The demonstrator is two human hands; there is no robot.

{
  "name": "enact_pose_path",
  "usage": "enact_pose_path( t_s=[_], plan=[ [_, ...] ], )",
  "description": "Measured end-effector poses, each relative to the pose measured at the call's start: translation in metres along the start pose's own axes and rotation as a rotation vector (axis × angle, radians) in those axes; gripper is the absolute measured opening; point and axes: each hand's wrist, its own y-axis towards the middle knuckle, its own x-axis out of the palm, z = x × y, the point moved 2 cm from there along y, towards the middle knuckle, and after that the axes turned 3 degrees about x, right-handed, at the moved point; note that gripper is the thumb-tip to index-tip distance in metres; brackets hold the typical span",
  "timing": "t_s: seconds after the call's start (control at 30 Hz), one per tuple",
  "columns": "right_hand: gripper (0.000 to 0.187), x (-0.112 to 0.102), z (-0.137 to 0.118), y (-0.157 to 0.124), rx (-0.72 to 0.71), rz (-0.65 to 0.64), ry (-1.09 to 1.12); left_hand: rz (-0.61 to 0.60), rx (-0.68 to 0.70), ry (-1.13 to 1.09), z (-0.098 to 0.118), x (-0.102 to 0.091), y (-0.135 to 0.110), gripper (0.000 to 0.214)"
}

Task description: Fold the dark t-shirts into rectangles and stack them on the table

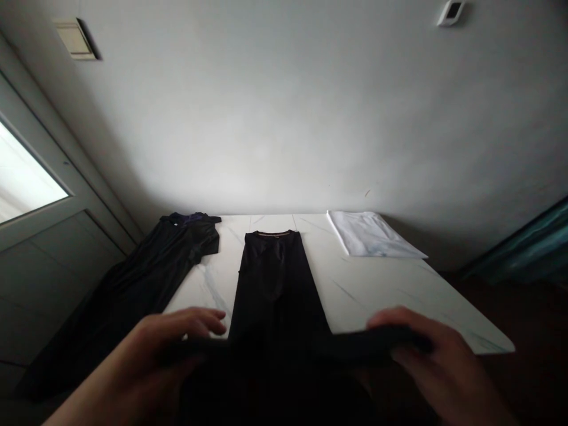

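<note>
A long black garment (275,284) lies lengthwise on the white marbled table (355,290). Its far edge is slightly curved, with a thin tan strip inside, like a waistband or neckline. The near end spreads sideways between my hands and sinks into deep shadow. My left hand (164,343) is closed on its left side, with the upper fingers bent over the dark cloth. On the other side my right hand (426,343) grips a dark fold between thumb and fingers. Both hands are a little blurred, and the lower part of the cloth is too dark to make out.
Another black garment (155,272) hangs over the table's left edge. At the back right lies a folded white cloth (373,234). A grey wall (275,118) stands behind the table, a door (53,236) is at left, and teal fabric (528,242) at far right.
</note>
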Motion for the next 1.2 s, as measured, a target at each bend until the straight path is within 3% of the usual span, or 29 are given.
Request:
enact_pose_path(
  t_s=[0.1,0.17,0.23,0.3,0.4,0.5,0.6,0.73,0.87,1.0,1.2],
  plan=[
    [0.027,0.026,0.012,0.103,0.087,0.018,0.15,-0.1,-0.088,-0.262,-0.005,0.015,0.113,0.038],
    [0.034,0.057,0.04,0.175,0.121,-0.054,0.339,-0.108,-0.131,-0.458,-0.032,0.034,0.189,0.046],
    [0.035,0.095,0.081,0.237,0.186,-0.142,0.469,-0.098,-0.268,-0.571,-0.076,0.061,0.255,0.044],
    [0.028,0.133,0.13,0.282,0.344,-0.214,0.464,-0.078,-0.466,-0.542,-0.127,0.09,0.301,0.036],
    [0.021,0.176,0.195,0.316,0.541,-0.212,0.358,-0.1,-0.613,-0.46,-0.187,0.125,0.338,0.032],
    [0.023,0.194,0.235,0.323,0.558,-0.164,0.329,-0.1,-0.65,-0.396,-0.218,0.142,0.346,0.026],
    [0.028,0.196,0.254,0.324,0.522,-0.138,0.251,-0.073,-0.637,-0.336,-0.227,0.146,0.346,0.016],
    [0.03,0.196,0.256,0.327,0.436,-0.055,0.075,-0.01,-0.594,-0.267,-0.224,0.148,0.345,0.016],
    [0.043,0.192,0.245,0.322,0.478,-0.023,0.022,0.023,-0.579,-0.256,-0.215,0.145,0.336,0.042],
    [0.049,0.18,0.224,0.295,0.545,-0.117,0.052,0.02,-0.575,-0.325,-0.2,0.134,0.304,0.062],
    [0.033,0.16,0.199,0.232,0.666,-0.235,0.108,-0.048,-0.605,-0.368,-0.175,0.128,0.222,0.046]
  ],
)
